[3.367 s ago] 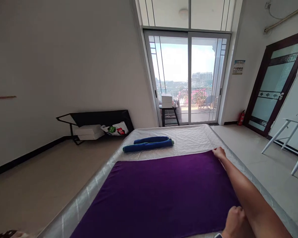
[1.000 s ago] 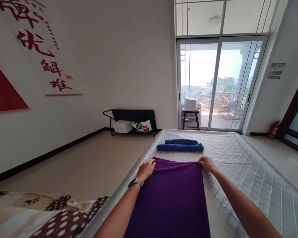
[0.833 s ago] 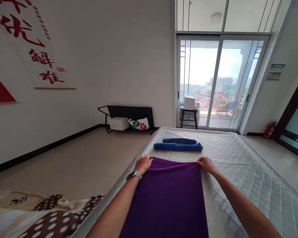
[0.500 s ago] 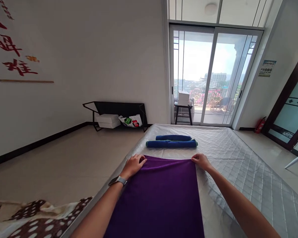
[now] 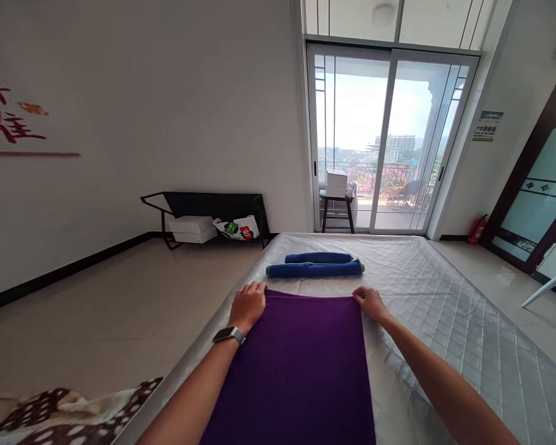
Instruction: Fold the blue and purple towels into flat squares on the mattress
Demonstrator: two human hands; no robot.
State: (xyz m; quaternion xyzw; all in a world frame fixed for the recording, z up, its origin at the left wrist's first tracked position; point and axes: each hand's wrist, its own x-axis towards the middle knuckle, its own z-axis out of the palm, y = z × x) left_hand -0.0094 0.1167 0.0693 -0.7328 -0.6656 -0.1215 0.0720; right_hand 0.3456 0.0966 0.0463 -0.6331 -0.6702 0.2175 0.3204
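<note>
A purple cloth [image 5: 296, 364] lies spread lengthwise on the silver-grey quilted mattress [image 5: 445, 321], its far edge stretched between my hands. My left hand [image 5: 249, 306], with a watch on the wrist, is closed on the far left corner. At the far right corner, my right hand [image 5: 369, 303] pinches the cloth between thumb and fingers. Along the far edge a fold shows near the left hand. Just beyond the cloth lie two blue rolled cloths [image 5: 315, 270], side by side. The near end of the purple cloth runs out of view.
Left of the mattress, a brown-and-white dotted blanket [image 5: 74, 414] lies low. A black metal frame [image 5: 213, 204] with white boxes [image 5: 192, 228] and a printed bag [image 5: 236, 228] stands by the wall. Behind are sliding glass doors [image 5: 387, 142] and a red fire extinguisher [image 5: 477, 230].
The left hand has turned, its back now facing up, and the cloth's far edge has become straighter and smoother. The right hand keeps its pinch. The view has shifted slightly right.
</note>
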